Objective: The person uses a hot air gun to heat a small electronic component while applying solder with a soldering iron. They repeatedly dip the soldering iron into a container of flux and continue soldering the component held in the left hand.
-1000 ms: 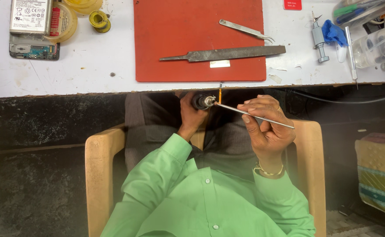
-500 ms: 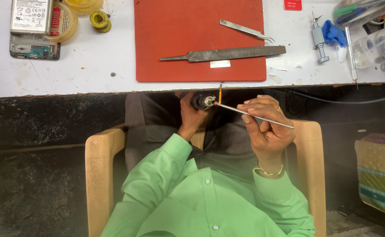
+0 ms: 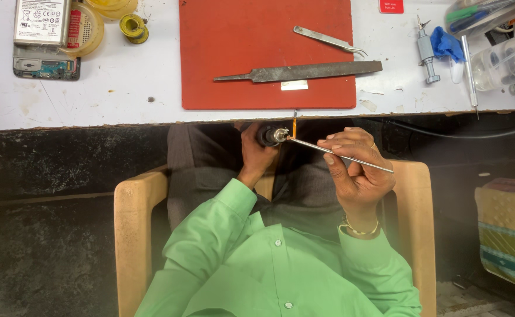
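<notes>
Nothing shifts appreciably between the earlier frames and this one: both hands keep their pose below the edge of the white worktable (image 3: pixel 93 100). Left hand (image 3: pixel 256 154), fingers wrapped tight around a short dark cylindrical tool with a metal chuck end (image 3: pixel 271 135), holds it just under the table edge, over the lap. Right hand (image 3: pixel 356 170) pinches a thin, straight silver metal rod (image 3: pixel 340 155) between thumb and fingertips closed upon it; the rod's tip meets the chuck, and a small orange-tipped stub (image 3: pixel 294 124) stands just above that junction. Judged by its look, the rod is light, stiff and smooth, liable to roll or slip, and is best gripped near mid-length, as here; the tool is compact and heavier, suited to a full-fist hold. On the table lie a red rectangular mat (image 3: pixel 222 70) bearing a long grey flat metal file (image 3: pixel 304 71) and silver tweezers (image 3: pixel 328 40), with a spool of yellow wire (image 3: pixel 133 27) and a dismantled phone (image 3: pixel 46 66) well apart at the far left.
</notes>
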Demonstrator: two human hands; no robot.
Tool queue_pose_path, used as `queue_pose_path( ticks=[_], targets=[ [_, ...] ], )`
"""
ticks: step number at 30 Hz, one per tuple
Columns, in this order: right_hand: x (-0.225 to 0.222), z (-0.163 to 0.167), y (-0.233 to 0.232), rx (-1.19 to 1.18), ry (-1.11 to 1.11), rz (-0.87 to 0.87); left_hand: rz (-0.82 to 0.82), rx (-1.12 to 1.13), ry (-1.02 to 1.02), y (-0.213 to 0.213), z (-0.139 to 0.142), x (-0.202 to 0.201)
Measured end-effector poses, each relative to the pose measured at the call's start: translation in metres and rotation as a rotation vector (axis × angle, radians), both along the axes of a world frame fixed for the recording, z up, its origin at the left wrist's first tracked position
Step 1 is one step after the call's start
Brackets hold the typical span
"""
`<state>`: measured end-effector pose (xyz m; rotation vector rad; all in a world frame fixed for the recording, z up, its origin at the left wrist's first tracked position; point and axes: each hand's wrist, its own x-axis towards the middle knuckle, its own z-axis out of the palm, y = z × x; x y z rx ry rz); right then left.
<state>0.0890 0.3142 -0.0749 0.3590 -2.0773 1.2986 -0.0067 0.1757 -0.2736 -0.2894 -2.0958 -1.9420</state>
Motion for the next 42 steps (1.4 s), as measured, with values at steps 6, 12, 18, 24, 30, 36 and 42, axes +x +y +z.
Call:
queue_pose_path(
  ticks=[6, 12, 18, 24, 30, 36, 42],
  targets=[
    [-0.002, -0.001, 0.001, 0.002, 0.012, 0.006, -0.034, 0.003, -0.081, 0.0, 0.002, 0.001],
    [-0.001, -0.001, 0.0, -0.009, 0.007, 0.003, -0.027, 0.006, -0.052, -0.001, 0.005, 0.001],
    [-0.002, -0.001, 0.0, -0.003, 0.013, 0.005, -0.011, -0.005, -0.05, 0.0, 0.003, 0.001],
    [-0.002, 0.0, -0.001, -0.005, 0.015, 0.009, -0.002, -0.015, -0.023, 0.001, -0.001, 0.0],
    [-0.002, 0.007, -0.005, -0.01, 0.002, 0.011, 0.005, 0.021, -0.062, 0.0, -0.01, 0.0],
    [-0.005, 0.008, -0.002, 0.002, 0.038, 0.011, -0.035, 0.135, -0.059, 0.003, -0.017, -0.001],
    [-0.009, 0.014, -0.001, -0.011, 0.048, 0.028, -0.026, 0.057, 0.032, 0.001, -0.014, -0.008]
  ],
)
